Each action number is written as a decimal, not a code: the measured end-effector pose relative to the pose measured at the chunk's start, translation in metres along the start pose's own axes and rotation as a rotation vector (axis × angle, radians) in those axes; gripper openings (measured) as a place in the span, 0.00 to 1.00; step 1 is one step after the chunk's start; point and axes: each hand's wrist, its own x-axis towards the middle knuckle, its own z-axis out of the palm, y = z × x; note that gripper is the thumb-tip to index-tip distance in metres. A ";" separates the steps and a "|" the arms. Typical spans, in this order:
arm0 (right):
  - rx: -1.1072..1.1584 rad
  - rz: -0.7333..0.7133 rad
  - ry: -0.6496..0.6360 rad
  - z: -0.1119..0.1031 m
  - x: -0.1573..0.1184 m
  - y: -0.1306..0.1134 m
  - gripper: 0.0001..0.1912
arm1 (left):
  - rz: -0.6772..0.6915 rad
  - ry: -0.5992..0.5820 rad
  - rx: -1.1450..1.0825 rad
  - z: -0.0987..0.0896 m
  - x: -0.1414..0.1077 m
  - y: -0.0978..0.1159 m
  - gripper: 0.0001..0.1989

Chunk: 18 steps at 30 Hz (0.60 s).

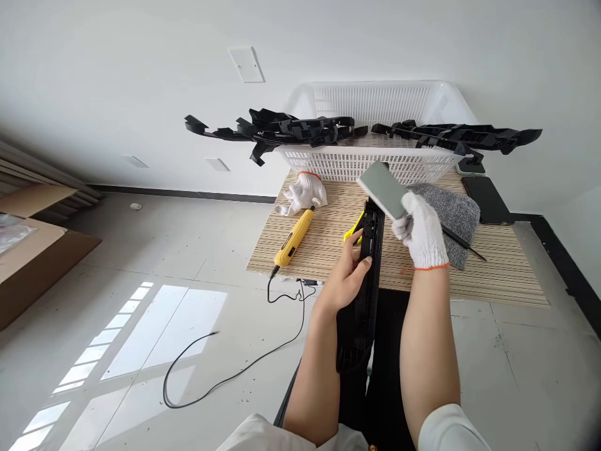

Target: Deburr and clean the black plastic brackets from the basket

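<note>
My left hand is bare and closed around a long black plastic part. The part is tilted, its far end over the table and its near end over my lap. My right hand, in a white knit glove with an orange cuff edge, grips a flat grey-green rectangular block by one end. The block hangs just above the far end of the part; whether they touch I cannot tell. Something with a yellow handle lies partly hidden behind my left hand. A grey cloth is beside my right hand.
A white basket holds several black plastic parts that stick out both sides. On the striped table lie a yellow corded hand tool, a white glove, a thin black tool and a black phone. A cable trails on the floor.
</note>
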 end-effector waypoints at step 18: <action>-0.119 -0.033 -0.155 -0.018 -0.080 0.038 0.07 | 0.106 -0.038 0.090 0.003 0.001 0.003 0.19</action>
